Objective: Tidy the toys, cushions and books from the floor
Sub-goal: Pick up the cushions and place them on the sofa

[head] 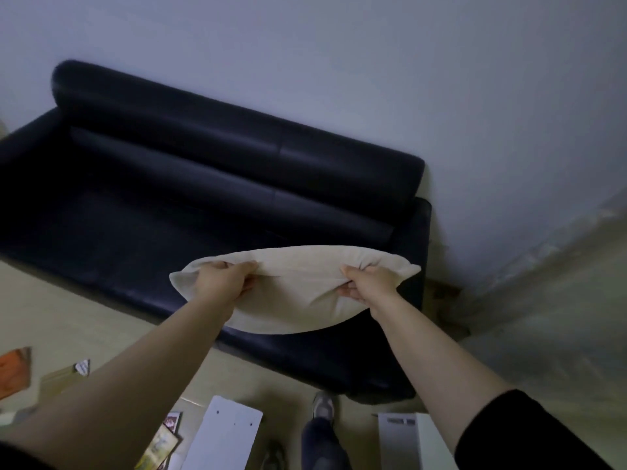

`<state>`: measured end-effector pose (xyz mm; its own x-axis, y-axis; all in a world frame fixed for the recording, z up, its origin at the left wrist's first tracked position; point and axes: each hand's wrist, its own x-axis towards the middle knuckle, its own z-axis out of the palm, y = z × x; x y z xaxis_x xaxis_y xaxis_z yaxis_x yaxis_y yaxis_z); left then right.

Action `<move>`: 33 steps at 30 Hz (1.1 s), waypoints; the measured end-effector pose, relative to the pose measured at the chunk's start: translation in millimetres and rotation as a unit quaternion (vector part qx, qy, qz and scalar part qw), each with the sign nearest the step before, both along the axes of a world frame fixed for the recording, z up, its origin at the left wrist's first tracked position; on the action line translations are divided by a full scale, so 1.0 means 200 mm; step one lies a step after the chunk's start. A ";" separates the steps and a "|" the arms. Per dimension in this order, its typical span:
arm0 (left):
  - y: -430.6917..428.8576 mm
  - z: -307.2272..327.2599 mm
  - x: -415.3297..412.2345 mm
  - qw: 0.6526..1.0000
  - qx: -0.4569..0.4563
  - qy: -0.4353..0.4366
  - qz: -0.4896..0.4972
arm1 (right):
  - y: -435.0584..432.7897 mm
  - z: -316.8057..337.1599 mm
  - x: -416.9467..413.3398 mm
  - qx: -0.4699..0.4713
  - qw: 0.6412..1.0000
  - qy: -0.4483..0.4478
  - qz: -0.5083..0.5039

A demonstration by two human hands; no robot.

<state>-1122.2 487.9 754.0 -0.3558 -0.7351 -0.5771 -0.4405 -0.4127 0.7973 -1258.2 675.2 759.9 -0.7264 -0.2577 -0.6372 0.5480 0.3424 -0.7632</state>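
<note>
I hold a cream cushion (298,286) in the air over the right half of a dark leather sofa (142,205). My left hand (224,279) grips its left end and my right hand (366,283) pinches its right end. The cushion lies flat and level, above the seat's front edge. Books lie on the floor at the lower left: an orange one (13,371), a yellowish one (64,378) and several more (163,442) near my feet.
The sofa stands against a pale wall (373,79). A white flat panel (227,435) and a white box (407,439) sit on the beige floor by my shoe (322,405). The floor's right edge meets a scuffed wall base.
</note>
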 end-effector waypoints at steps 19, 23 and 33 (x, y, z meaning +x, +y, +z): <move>-0.04 -0.50 -0.70 0.983 0.071 -0.132 0.107 | -0.19 -0.56 -0.85 0.095 0.989 -0.035 0.105; -0.15 -0.57 -0.78 0.979 0.096 -0.131 0.120 | -0.33 -0.61 -0.98 0.079 0.990 -0.019 0.116; -0.36 -0.70 -0.84 0.910 -0.291 -0.249 -0.158 | -0.61 -0.75 -1.11 0.084 0.982 0.028 0.164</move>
